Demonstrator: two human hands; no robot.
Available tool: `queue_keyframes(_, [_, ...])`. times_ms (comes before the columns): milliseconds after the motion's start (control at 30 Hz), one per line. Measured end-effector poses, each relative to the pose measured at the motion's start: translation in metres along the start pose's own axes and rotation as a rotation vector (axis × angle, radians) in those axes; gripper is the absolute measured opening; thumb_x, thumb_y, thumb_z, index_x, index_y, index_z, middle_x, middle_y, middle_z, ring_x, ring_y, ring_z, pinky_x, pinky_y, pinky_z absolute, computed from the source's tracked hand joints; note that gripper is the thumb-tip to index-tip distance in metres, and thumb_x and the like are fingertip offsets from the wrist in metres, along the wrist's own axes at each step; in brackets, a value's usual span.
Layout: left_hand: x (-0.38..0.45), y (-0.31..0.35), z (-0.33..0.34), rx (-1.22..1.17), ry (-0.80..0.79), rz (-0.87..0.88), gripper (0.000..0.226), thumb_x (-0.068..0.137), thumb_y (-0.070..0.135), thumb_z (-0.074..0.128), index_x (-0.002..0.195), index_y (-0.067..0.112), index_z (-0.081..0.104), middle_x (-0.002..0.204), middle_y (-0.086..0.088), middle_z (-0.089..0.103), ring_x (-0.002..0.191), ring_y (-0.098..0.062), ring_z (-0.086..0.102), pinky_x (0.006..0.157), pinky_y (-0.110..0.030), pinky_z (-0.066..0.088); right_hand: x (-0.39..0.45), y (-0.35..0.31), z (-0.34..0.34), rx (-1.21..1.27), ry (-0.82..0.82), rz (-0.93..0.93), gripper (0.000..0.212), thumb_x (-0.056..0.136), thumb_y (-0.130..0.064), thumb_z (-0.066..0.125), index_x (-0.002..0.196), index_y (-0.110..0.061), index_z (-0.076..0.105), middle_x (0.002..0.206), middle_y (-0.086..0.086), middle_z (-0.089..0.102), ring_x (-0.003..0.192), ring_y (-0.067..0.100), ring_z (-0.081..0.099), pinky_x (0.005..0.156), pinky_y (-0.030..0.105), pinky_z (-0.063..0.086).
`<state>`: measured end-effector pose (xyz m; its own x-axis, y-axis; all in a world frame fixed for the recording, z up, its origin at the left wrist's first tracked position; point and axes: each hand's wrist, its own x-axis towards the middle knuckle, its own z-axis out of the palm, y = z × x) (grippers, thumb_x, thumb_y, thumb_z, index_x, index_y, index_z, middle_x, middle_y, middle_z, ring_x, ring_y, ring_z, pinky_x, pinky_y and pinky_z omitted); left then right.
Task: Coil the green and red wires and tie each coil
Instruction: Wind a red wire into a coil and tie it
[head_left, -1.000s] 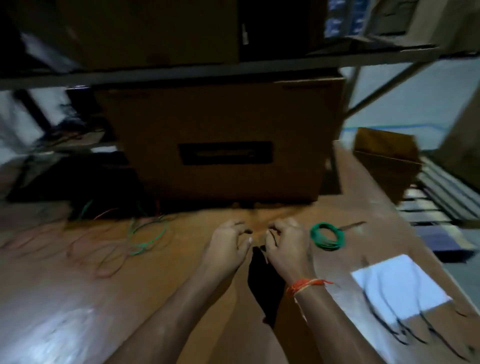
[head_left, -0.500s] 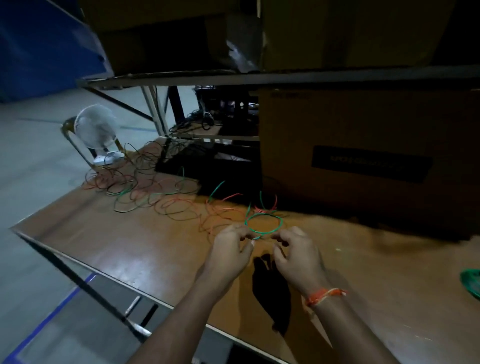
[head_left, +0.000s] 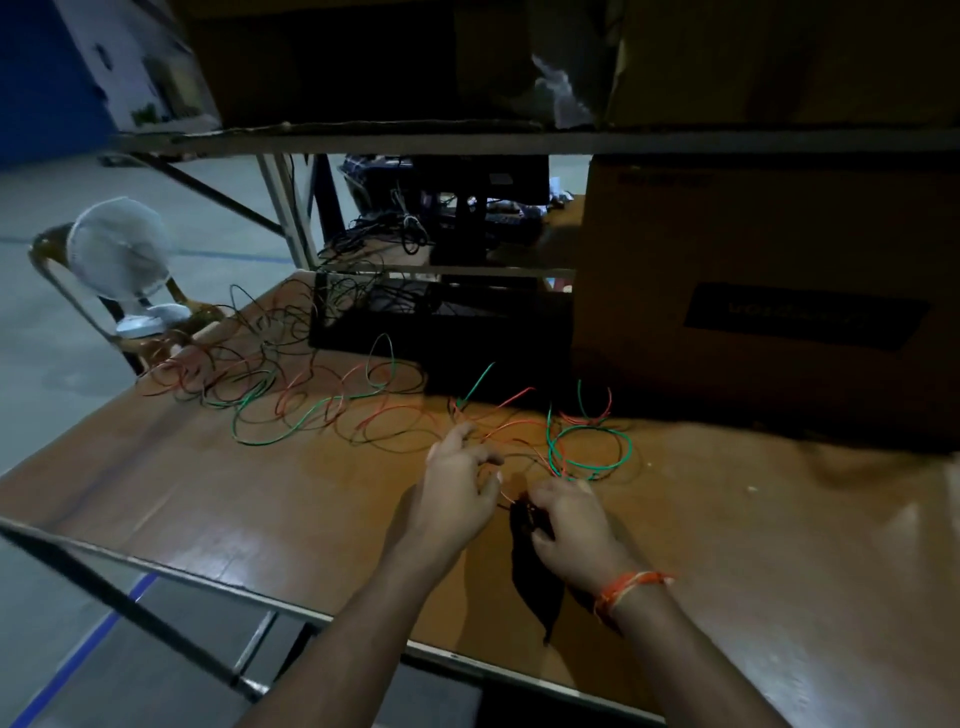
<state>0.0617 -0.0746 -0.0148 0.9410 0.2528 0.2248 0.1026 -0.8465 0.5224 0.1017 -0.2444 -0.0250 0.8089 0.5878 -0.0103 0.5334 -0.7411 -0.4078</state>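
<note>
Both my hands sat mid-counter: left hand (head_left: 457, 499) fingers curled at thin red wire (head_left: 498, 431), grip unclear; right hand (head_left: 571, 530) pinched the green wire (head_left: 592, 457) loops. Rest tangled toward the far-left corner.

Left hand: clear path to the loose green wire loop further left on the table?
Probably yes. The left hand sits near the tangle; only bare table and thin red wires lie between it and the green wire loop.
</note>
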Motion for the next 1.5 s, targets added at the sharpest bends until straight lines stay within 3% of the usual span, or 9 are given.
queue_keyframes(67, [0.004,-0.001,0.002,0.008,-0.040,0.016,0.025,0.098,0.033,0.062,0.121,0.025,0.068,0.159,0.000,0.035,0.145,-0.025,0.032,0.109,-0.040,0.041,-0.004,-0.002,-0.003,-0.021,-0.012,0.012,0.032,0.089,-0.017,0.054,0.118,-0.015,0.065,0.125,0.002,0.055,0.120,0.026,0.045,0.104,0.030,0.032])
queue_keyframes(300, [-0.007,0.009,0.007,-0.043,-0.022,0.025,0.021,0.096,0.033,0.063,0.114,0.025,0.071,0.117,0.002,0.063,0.109,-0.018,0.059,0.088,-0.033,0.052,-0.029,0.010,-0.014,-0.023,0.027,0.041,0.023,0.091,-0.020,0.059,0.109,-0.013,0.072,0.118,0.003,0.064,0.114,0.021,0.055,0.109,0.031,0.030])
queue_keyframes(467, [-0.042,0.035,0.007,-0.108,0.080,0.018,0.011,0.092,0.030,0.067,0.098,0.024,0.074,0.100,0.008,0.064,0.091,-0.009,0.061,0.078,-0.028,0.052,-0.059,0.028,-0.022,-0.040,0.037,0.116,0.022,0.094,-0.028,0.059,0.107,-0.015,0.073,0.114,0.004,0.063,0.110,0.021,0.059,0.094,0.027,0.043])
queue_keyframes(733, [-0.117,0.101,0.021,-0.285,0.142,-0.013,0.004,0.089,0.024,0.070,0.088,0.025,0.073,0.089,0.013,0.065,0.085,-0.001,0.061,0.070,-0.023,0.050,-0.124,0.078,-0.046,0.042,0.164,0.353,0.013,0.088,-0.025,0.064,0.082,-0.019,0.074,0.094,0.007,0.072,0.091,0.027,0.069,0.076,0.029,0.053])
queue_keyframes(900, [-0.150,0.134,0.027,-0.417,0.151,-0.071,0.010,0.091,0.018,0.070,0.087,0.025,0.075,0.092,0.011,0.067,0.086,-0.003,0.062,0.065,-0.009,0.042,-0.163,0.088,-0.048,0.222,0.327,0.327,0.007,0.083,-0.018,0.071,0.090,-0.019,0.072,0.090,0.003,0.061,0.088,0.023,0.062,0.078,0.031,0.050])
queue_keyframes(1200, [-0.172,0.157,0.032,-0.488,0.136,-0.146,0.010,0.092,0.022,0.069,0.089,0.029,0.074,0.094,0.010,0.070,0.082,-0.006,0.067,0.068,-0.021,0.053,-0.196,0.093,-0.050,0.357,0.426,0.188,0.007,0.084,-0.022,0.072,0.082,-0.022,0.066,0.086,-0.006,0.056,0.077,0.012,0.057,0.067,0.027,0.044])
queue_keyframes(1333, [-0.164,0.160,0.028,-0.570,0.129,-0.169,0.012,0.092,0.020,0.068,0.089,0.030,0.075,0.090,0.005,0.075,0.083,-0.008,0.071,0.073,-0.030,0.057,-0.199,0.074,-0.054,0.361,0.155,-0.028,0.023,0.086,-0.041,0.073,0.097,-0.022,0.069,0.093,-0.010,0.060,0.083,0.007,0.059,0.067,0.012,0.043])
queue_keyframes(1433, [-0.156,0.166,0.023,-0.648,0.108,-0.206,0.012,0.095,0.016,0.067,0.093,0.025,0.076,0.082,0.004,0.077,0.084,-0.008,0.073,0.073,-0.027,0.055,-0.196,0.066,-0.051,0.140,-0.054,-0.099,0.048,0.081,-0.050,0.076,0.119,-0.021,0.066,0.111,-0.003,0.064,0.104,0.015,0.058,0.086,0.023,0.047])
queue_keyframes(1500, [-0.154,0.168,0.021,-0.704,0.088,-0.215,0.012,0.096,0.015,0.066,0.094,0.022,0.075,0.082,0.002,0.078,0.086,-0.009,0.075,0.077,-0.031,0.058,-0.194,0.066,-0.051,0.098,-0.109,-0.078,0.042,0.085,-0.037,0.075,0.123,-0.019,0.066,0.117,0.001,0.065,0.110,0.017,0.058,0.093,0.026,0.047])
